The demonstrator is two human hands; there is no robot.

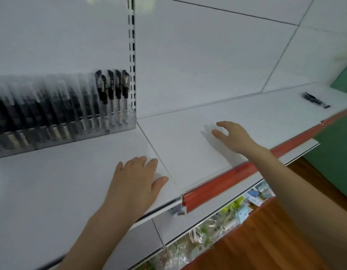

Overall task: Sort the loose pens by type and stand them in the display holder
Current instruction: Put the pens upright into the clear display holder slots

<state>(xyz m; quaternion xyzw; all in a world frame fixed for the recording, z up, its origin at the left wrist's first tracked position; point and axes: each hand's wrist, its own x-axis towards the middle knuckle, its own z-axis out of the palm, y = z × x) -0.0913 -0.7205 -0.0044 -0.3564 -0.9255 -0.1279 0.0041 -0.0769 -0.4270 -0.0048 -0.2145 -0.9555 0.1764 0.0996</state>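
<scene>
1. a few loose black pens (316,100) lie together on the white shelf (188,145), far to the right and near its front edge, well apart from both hands.
2. the clear display holder (102,131) stands at the shelf's back left; black pens (110,88) stand upright in it, and its left part is blurred.
3. the right hand (234,136) reaches over the shelf between holder and loose pens, fingers loosely curled, holding nothing.
4. the left hand (137,179) lies flat on the shelf near the front edge, fingers straight, holding nothing.
5. a red price strip (227,178) runs along the shelf front; packaged goods (227,215) sit on the shelf below, above a wooden floor (266,242).
</scene>
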